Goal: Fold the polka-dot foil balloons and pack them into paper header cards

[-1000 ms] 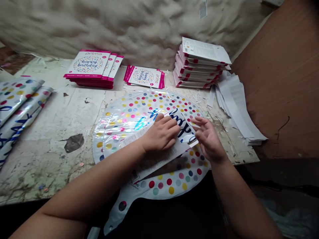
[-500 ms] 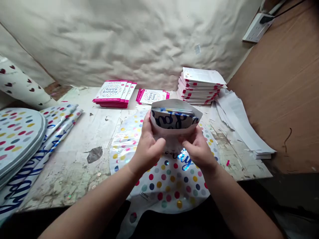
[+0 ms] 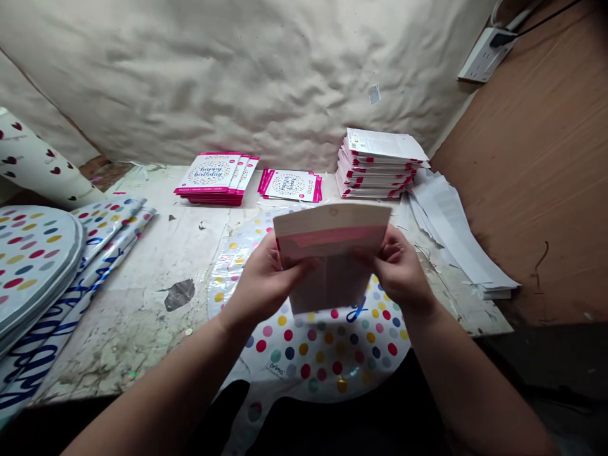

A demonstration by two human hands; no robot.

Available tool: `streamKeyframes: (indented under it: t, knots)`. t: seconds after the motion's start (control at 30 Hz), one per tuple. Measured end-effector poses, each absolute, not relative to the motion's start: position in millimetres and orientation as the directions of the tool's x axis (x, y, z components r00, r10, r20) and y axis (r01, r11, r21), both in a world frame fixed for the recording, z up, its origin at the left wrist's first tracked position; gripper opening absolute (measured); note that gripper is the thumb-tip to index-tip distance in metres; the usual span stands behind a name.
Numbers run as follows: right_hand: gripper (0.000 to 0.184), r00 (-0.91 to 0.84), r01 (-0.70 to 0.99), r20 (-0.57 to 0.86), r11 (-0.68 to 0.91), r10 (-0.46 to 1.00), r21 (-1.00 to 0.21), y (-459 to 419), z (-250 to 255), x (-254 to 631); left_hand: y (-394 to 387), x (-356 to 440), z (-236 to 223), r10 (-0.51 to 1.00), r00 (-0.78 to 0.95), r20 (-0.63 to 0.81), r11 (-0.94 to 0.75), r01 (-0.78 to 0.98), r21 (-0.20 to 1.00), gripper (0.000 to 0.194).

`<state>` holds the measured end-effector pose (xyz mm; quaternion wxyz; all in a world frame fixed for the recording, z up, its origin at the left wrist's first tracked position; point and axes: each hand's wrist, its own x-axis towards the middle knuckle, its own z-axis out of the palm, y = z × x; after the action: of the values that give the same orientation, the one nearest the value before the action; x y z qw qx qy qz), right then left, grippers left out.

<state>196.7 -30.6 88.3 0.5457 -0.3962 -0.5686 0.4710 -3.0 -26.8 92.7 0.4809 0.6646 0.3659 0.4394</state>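
A white paper envelope [image 3: 332, 278] with a raised flap and a pink band is held upright between my two hands, its mouth no longer facing me. My left hand [image 3: 270, 272] grips its left side, thumb across the front. On the right side my right hand [image 3: 399, 263] is closed round the edge, with the fingers partly hidden. Whatever lies inside the envelope is hidden. Beneath it a flat foil balloon [image 3: 327, 361] with coloured dots and blue lettering lies on the table, its tail hanging over the front edge.
Pink-and-white printed packets [image 3: 209, 177] stand in a pile at the back, with a smaller pile [image 3: 292, 185] beside it. A tall envelope stack [image 3: 380, 161] and loose white paper strips [image 3: 460, 228] are at right. Dotted balloons [image 3: 33, 253] are stacked at left. A socket [image 3: 487, 56] hangs on the wall.
The envelope has tipped so its front and flap face me; the folded balloon seen in its open mouth is now hidden. Both hands have shifted outward along its sides.
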Motion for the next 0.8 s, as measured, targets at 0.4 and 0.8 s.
streamKeyframes:
  t: [0.4, 0.8]
  knots:
    - [0.019, -0.226, 0.697, 0.327, 0.387, 0.918, -0.604, -26.5, 60.7, 203.1, -50.9, -2.9, 48.8, 0.762, 0.429, -0.485, 0.552, -0.039, 0.833, 0.02]
    - [0.018, -0.433, 0.72, 0.383, 0.568, 0.816, -0.398, -52.5, 52.4, 176.5, -63.0, 10.2, 54.0, 0.785, 0.412, -0.463, 0.476, 0.076, 0.876, 0.034]
